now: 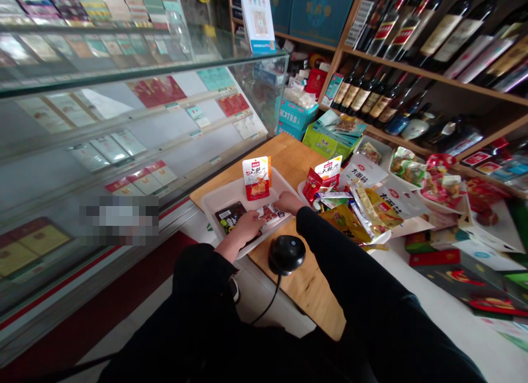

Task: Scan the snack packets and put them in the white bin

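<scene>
Over a white plastic tray (pixel 229 195), both my hands are at a small red-and-white snack packet (pixel 271 213). My left hand (pixel 246 226) has its fingers closed at the packet's left end. At the other end, my right hand (pixel 290 202) pinches the packet's edge. A black snack packet (pixel 228 216) lies flat in the tray, partly behind my left hand. Toward the tray's far side stands a red-and-white snack pouch (pixel 257 177), upright. My fingertips are small in view and partly hidden.
A black scanner-like device (pixel 287 254) with a cable sits on the wooden table (pixel 322 292) near my right forearm. Right of the tray, a second container holds piled snack packets (pixel 350 218). A glass display case (pixel 177 130) runs along the left; wine shelves (pixel 433 70) stand behind.
</scene>
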The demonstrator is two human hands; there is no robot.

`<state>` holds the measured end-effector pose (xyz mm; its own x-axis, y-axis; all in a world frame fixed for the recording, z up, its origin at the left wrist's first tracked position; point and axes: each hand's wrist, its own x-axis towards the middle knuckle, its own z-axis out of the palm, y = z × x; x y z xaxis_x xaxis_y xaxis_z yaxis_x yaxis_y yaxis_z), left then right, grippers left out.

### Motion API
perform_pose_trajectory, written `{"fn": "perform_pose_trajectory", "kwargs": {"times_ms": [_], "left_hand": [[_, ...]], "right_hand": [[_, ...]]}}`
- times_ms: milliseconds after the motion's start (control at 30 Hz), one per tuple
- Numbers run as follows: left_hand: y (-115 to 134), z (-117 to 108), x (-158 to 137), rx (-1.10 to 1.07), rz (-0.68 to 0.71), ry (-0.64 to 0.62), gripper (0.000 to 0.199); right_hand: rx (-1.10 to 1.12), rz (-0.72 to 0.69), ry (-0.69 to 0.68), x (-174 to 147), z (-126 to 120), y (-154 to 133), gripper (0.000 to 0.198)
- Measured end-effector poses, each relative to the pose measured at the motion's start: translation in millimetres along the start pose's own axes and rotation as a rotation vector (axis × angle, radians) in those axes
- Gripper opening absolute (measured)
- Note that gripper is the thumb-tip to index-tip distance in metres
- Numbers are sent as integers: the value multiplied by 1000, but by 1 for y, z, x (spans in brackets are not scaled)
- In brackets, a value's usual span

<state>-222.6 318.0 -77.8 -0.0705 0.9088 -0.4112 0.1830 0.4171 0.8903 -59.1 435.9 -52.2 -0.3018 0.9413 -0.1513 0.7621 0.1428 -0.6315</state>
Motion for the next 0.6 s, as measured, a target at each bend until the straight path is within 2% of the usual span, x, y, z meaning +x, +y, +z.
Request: {"fn": "perform_pose_trajectory", "kwargs": {"times_ms": [133,233,333,400,500,600], "left_hand": [[5,-2,-5,-89,-21,-29,40],[9,-4,-9,-216,-64,-36,50],[14,-6,-14,-393,-80,-82,55],[19,-7,-20,-524,-70,-121,56],[23,-11,-29,-649,-59,-87,52],[25,-17,-37,-729,-50,-36,41]], "right_hand": [[-43,69,-84,-4,-5,-4,17],[54,-11,-188,-16,-11,-17,28],[292,-115,-349,-35,-12,-33,35],[409,-118,-427,-47,-11,-41,36],[466,-90,-487,-61,-11,-46,32],[506,-116,-447,-67,-14,-43,28]]}}
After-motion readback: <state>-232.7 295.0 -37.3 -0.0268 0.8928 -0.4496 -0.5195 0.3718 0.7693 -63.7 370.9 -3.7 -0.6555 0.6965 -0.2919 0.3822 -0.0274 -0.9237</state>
